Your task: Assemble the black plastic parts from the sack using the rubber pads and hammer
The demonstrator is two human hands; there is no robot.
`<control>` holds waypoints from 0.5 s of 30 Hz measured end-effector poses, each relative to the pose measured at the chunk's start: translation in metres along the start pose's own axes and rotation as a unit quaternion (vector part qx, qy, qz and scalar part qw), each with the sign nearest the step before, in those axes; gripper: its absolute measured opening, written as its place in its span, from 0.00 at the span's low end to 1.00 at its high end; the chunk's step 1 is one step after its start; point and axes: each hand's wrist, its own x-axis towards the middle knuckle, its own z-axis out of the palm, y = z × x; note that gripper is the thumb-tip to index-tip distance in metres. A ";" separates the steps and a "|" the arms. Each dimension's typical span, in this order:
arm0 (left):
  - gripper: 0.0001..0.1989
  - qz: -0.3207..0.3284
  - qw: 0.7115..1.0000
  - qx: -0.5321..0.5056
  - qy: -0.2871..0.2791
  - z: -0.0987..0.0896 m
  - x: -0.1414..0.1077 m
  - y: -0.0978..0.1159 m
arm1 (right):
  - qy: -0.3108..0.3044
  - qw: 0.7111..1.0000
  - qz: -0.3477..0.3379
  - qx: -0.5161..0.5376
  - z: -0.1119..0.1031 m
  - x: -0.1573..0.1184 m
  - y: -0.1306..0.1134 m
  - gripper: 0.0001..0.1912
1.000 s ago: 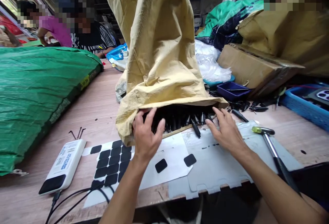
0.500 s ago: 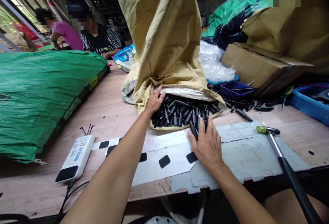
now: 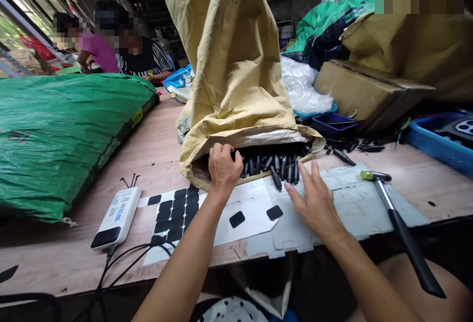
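Observation:
A tall tan sack [image 3: 236, 55] stands on the table with its mouth open toward me, showing many black cylindrical parts [image 3: 269, 162]. My left hand [image 3: 224, 165] is at the left of the mouth, fingers curled over the parts; what they hold, if anything, is hidden. To the right of the opening, my right hand [image 3: 314, 198] has its fingers spread and holds nothing. One black part [image 3: 275, 179] lies over the sack's lower edge, left of that hand. White sheets with black rounded squares [image 3: 237, 219] lie in front of the sack.
A hammer [image 3: 395, 223] rests at the right over grey board [image 3: 354, 203]. A green sack [image 3: 66, 139] and a white power bank [image 3: 117, 216] with cables are left. Blue tray [image 3: 436, 142], cardboard box [image 3: 354, 90] and purple tray [image 3: 334, 125] stand right. Two people sit back left.
My left hand has moved from the sack's upper rim down into its mouth, fingers now curled. My right hand has drawn back rightward off the parts. The sack's mouth is wider at the left.

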 end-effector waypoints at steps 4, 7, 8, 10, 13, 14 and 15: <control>0.11 -0.063 0.991 0.052 -0.101 0.008 -0.005 0.005 | 0.073 0.991 0.069 -0.090 -0.040 -0.007 0.053 0.31; 0.10 -0.084 0.985 0.054 -0.141 0.008 -0.002 0.001 | 0.072 0.969 0.173 -0.160 -0.066 -0.013 0.096 0.29; 0.10 -0.079 0.986 0.051 -0.140 0.007 -0.001 -0.001 | 0.044 0.962 0.205 -0.173 -0.071 -0.015 0.107 0.28; 0.08 -0.051 0.990 0.044 -0.124 0.000 -0.006 -0.007 | -0.013 0.954 0.243 -0.176 -0.077 -0.021 0.123 0.27; 0.07 0.018 0.996 0.018 -0.084 -0.016 -0.025 -0.014 | -0.017 0.955 0.251 -0.158 -0.075 -0.031 0.137 0.27; 0.07 0.046 0.996 -0.001 -0.082 -0.021 -0.034 -0.016 | 0.002 0.957 0.249 -0.151 -0.073 -0.034 0.141 0.29; 0.07 0.075 0.992 -0.028 -0.094 -0.026 -0.045 -0.016 | 0.021 0.959 0.247 -0.140 -0.070 -0.037 0.146 0.30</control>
